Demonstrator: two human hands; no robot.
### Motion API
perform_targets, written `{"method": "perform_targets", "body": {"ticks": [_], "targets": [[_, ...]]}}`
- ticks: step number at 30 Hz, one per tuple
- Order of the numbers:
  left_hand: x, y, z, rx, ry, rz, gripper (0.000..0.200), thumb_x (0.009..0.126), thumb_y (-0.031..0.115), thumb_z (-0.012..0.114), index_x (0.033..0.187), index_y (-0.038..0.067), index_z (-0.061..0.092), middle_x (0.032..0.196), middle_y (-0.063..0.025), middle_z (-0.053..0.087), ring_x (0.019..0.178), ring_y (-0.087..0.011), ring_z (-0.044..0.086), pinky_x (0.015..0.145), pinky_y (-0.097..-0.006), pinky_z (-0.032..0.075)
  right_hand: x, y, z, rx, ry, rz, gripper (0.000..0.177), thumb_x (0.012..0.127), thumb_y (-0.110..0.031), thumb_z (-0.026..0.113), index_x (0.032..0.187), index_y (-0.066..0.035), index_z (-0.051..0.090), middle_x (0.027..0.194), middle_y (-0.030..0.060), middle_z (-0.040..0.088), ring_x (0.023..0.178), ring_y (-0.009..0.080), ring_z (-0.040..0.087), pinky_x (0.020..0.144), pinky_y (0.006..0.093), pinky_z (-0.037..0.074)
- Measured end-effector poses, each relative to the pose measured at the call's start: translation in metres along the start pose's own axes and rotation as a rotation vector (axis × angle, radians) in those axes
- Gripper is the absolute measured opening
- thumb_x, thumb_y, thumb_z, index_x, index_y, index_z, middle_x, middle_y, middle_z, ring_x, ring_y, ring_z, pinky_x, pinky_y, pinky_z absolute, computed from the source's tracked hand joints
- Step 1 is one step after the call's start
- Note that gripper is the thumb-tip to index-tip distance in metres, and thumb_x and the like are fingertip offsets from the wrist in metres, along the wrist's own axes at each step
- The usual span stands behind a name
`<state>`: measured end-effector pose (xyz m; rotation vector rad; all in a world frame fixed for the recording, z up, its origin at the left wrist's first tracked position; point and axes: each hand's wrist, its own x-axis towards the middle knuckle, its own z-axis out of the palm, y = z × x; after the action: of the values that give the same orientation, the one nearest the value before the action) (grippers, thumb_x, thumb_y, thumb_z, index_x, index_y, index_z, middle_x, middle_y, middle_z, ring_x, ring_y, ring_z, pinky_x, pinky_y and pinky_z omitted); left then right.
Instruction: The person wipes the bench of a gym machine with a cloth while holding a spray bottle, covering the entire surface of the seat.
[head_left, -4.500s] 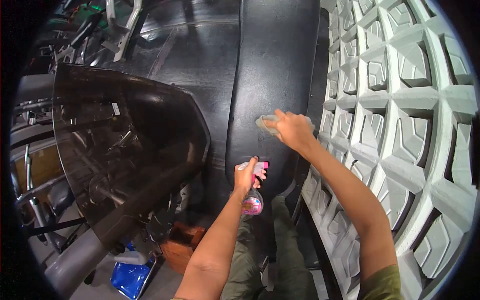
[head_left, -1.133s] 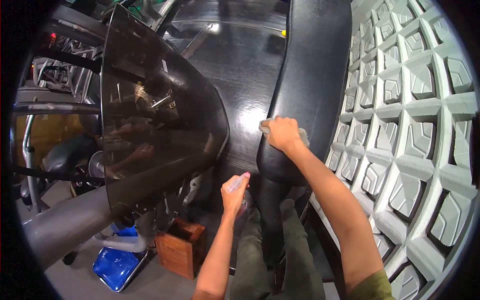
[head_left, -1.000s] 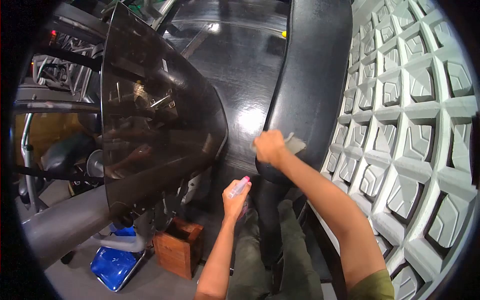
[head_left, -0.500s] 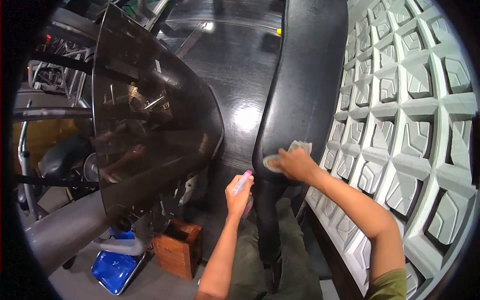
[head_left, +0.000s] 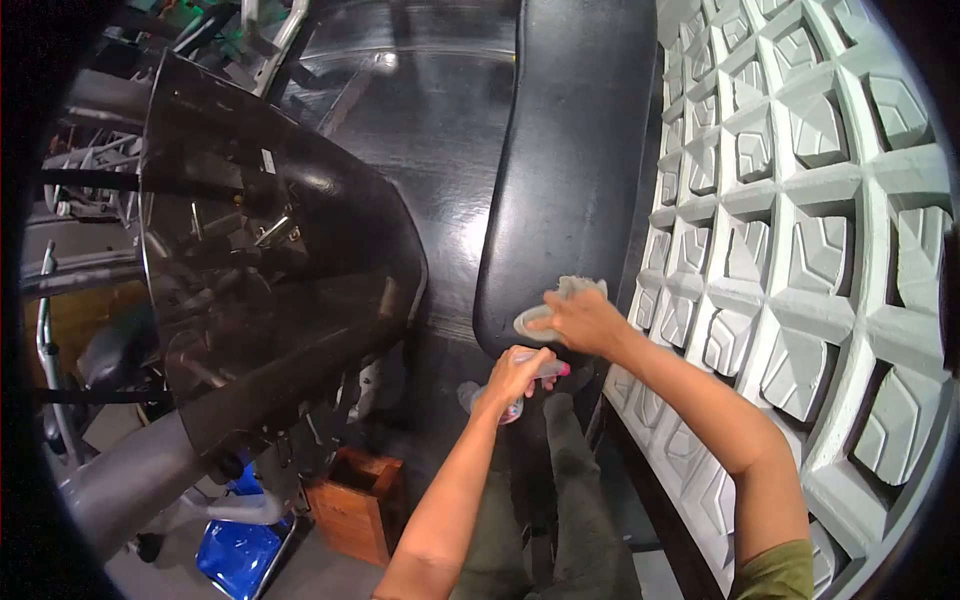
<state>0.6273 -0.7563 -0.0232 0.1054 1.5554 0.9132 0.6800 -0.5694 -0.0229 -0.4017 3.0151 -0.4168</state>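
My left hand [head_left: 515, 377] is closed round a spray bottle [head_left: 545, 364] with a pink nozzle tip, which points to the right. Part of the bottle's body shows below the fingers. A pale cloth [head_left: 535, 322] is bunched under my right hand [head_left: 585, 320], whose fingers press it onto the near end of a long black padded bench [head_left: 570, 150]. The two hands are close together, the left one just below the bench's rounded end.
A dark tinted panel [head_left: 270, 270] stands at the left, with gym equipment behind it. Below are a wooden box [head_left: 350, 515] and a blue seat [head_left: 238, 555]. A white textured wall [head_left: 800, 230] runs along the right side of the bench.
My left hand has moved right, toward the bench end, and the bottle's nozzle has swung from pointing up to pointing right. The right hand with the cloth has shifted slightly left.
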Motion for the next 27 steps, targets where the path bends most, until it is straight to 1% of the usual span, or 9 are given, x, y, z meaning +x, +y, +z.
{"method": "perform_targets", "body": {"ticks": [4,7,11,12,16,19,20,24,27], "targets": [[0.014,0.008,0.0,0.081,-0.027,-0.056,0.045,0.084,0.041,0.053,0.073,0.003,0.073,0.059,-0.0055,0.067,0.04,-0.0132,0.049,0.05,-0.03,0.042,0.014,0.018,-0.031,-0.021,-0.091,0.484,0.039,0.082,-0.019,0.064,0.118,-0.035,0.066,0.097,0.0076,0.061,0.073,0.0247,0.067,0.072,0.0389,0.05],[0.018,0.013,-0.001,0.008,-0.052,-0.1,0.044,0.084,0.04,0.054,0.073,0.001,0.073,0.057,-0.0069,0.066,0.037,-0.0134,0.047,0.046,-0.0293,0.04,0.001,0.011,-0.024,0.134,0.0,0.492,0.041,0.079,-0.018,0.067,0.117,-0.033,0.066,0.096,0.0082,0.062,0.077,0.0265,0.067,0.073,0.041,0.051],[0.018,0.018,0.0,-0.032,-0.033,-0.132,0.045,0.084,0.039,0.055,0.073,-0.001,0.072,0.057,-0.0083,0.065,0.035,-0.0132,0.045,0.041,-0.029,0.037,-0.041,0.005,-0.006,0.127,-0.058,0.131,0.051,0.072,-0.016,0.073,0.12,-0.032,0.065,0.094,0.0086,0.058,0.086,0.0292,0.065,0.074,0.0439,0.053],[0.017,0.019,0.0,-0.039,-0.025,-0.135,0.045,0.083,0.038,0.055,0.073,-0.002,0.072,0.057,-0.0087,0.065,0.035,-0.0132,0.045,0.04,-0.0291,0.036,-0.046,0.009,-0.014,0.078,-0.073,0.107,0.048,0.075,-0.017,0.072,0.118,-0.035,0.064,0.1,0.0057,0.06,0.082,0.0263,0.066,0.075,0.0419,0.051],[0.022,0.017,0.001,-0.086,-0.018,-0.141,0.043,0.082,0.036,0.055,0.073,-0.004,0.071,0.057,-0.0104,0.065,0.034,-0.0131,0.044,0.037,-0.0291,0.035,-0.051,0.031,-0.03,0.07,0.036,0.525,0.048,0.075,-0.018,0.073,0.12,-0.032,0.063,0.094,0.0071,0.056,0.078,0.0274,0.065,0.065,0.0416,0.051],[0.024,0.014,0.002,-0.104,-0.005,-0.119,0.043,0.082,0.035,0.055,0.073,-0.004,0.07,0.057,-0.0107,0.065,0.034,-0.0131,0.044,0.037,-0.029,0.035,-0.054,0.022,-0.022,0.191,0.104,0.619,0.049,0.076,-0.019,0.074,0.122,-0.03,0.063,0.097,0.0086,0.054,0.078,0.0291,0.065,0.065,0.0437,0.052],[0.025,0.012,0.002,-0.108,-0.016,-0.124,0.043,0.083,0.035,0.055,0.073,-0.004,0.07,0.057,-0.011,0.065,0.034,-0.0132,0.045,0.037,-0.0291,0.035,-0.055,0.011,-0.023,0.217,0.001,0.656,0.049,0.076,-0.018,0.074,0.122,-0.03,0.063,0.099,0.0091,0.054,0.082,0.0298,0.066,0.068,0.0446,0.053],[0.026,0.013,0.002,-0.098,-0.03,-0.137,0.044,0.084,0.035,0.053,0.073,-0.004,0.07,0.057,-0.0119,0.065,0.033,-0.0136,0.044,0.036,-0.0291,0.035,-0.075,-0.006,-0.015,0.319,-0.186,0.342,0.052,0.073,-0.016,0.073,0.121,-0.034,0.064,0.095,0.0072,0.055,0.075,0.0287,0.067,0.063,0.0447,0.053],[0.026,0.014,0.0,-0.092,-0.032,-0.155,0.044,0.085,0.034,0.053,0.074,-0.005,0.069,0.058,-0.0125,0.065,0.033,-0.0139,0.044,0.036,-0.0287,0.034,-0.069,0.016,-0.023,0.239,-0.072,0.446,0.046,0.074,-0.018,0.073,0.117,-0.033,0.067,0.092,0.0074,0.056,0.075,0.0289,0.066,0.062,0.0448,0.053]]}}
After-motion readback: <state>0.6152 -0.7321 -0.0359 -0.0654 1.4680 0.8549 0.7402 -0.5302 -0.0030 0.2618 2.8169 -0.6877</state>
